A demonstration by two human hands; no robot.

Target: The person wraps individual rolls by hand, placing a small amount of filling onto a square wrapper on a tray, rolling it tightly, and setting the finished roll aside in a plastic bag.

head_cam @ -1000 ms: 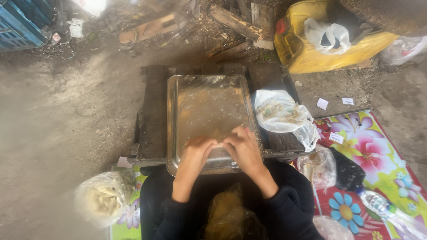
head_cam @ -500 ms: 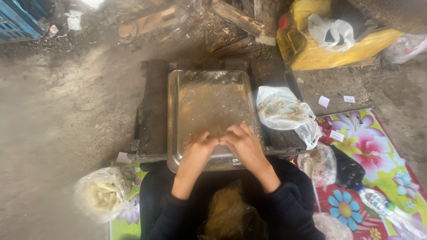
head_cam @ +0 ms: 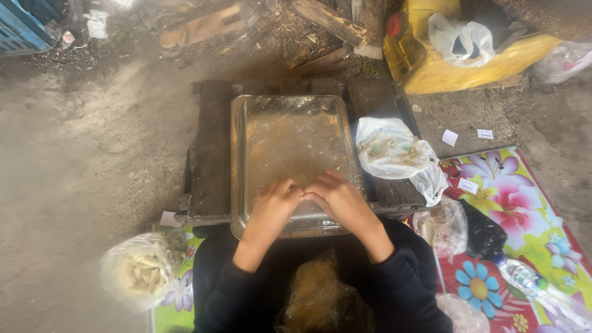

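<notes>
**Two hands working something small in the tray**

Left hand (head_cam: 271,206) and right hand (head_cam: 338,202) meet fingertip to fingertip, fingers curled together, at the near end of the rectangular floured metal tray (head_cam: 246,148) on a dark wooden board (head_cam: 209,166). Can't tell what they're pinching. I'd keep pressure light and even.

silver tray (head_cam: 240,154); floral mat (head_cam: 524,216), red; yellow canister (head_cam: 431,68).

I see a shiny metal tray (head_cam: 290,117), its smooth floor dulled by a smeared film, on a dark, rough wooden worktop (head_cam: 209,154). Beside it lies a crinkled, glossy clear plastic bag (head_cam: 394,151). The ground (head_cam: 80,142) looks matt and gritty; the flowered mat (head_cam: 524,209) looks slick.
</notes>
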